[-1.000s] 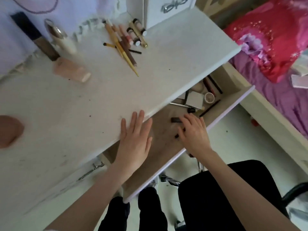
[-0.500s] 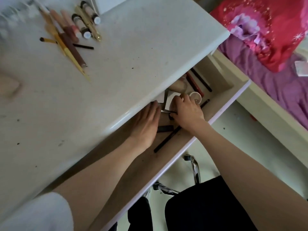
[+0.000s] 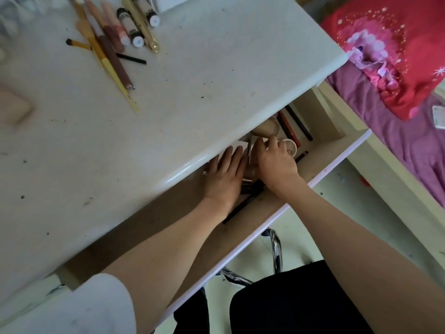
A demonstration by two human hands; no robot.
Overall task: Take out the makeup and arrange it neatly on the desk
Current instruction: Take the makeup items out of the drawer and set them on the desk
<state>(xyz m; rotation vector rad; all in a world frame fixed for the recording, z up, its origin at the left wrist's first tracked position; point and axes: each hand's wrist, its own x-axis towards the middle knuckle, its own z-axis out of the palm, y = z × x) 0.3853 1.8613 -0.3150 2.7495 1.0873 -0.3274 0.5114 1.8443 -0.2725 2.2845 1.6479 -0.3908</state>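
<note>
The drawer [image 3: 320,175] under the white desk top [image 3: 192,92] stands pulled out. My left hand [image 3: 224,174] lies flat inside it, fingers straight, fingertips reaching under the desk edge. Beside it my right hand [image 3: 274,160] curls its fingers and thumb on a pale flat box [image 3: 250,150] tipped up on edge. Around the hands lie a round white jar [image 3: 291,147], a beige sponge-like piece [image 3: 266,128], red and black pencils [image 3: 295,127], a long black pencil [image 3: 240,208] and short dark sticks [image 3: 250,186]. On the desk top lie several pencils [image 3: 113,59] and tubes [image 3: 134,30].
A blurred pink object [image 3: 14,107] sits at the desk's left edge. To the right is a bed with a purple sheet [image 3: 409,141] and a red cushion [image 3: 397,49]. A chrome chair frame [image 3: 275,249] stands below the drawer front, by my dark-clad legs.
My left hand has left the desk top and gone into the drawer. My right hand has reached deeper toward the back, from the dark sticks to the pale box, which now stands tipped up.
</note>
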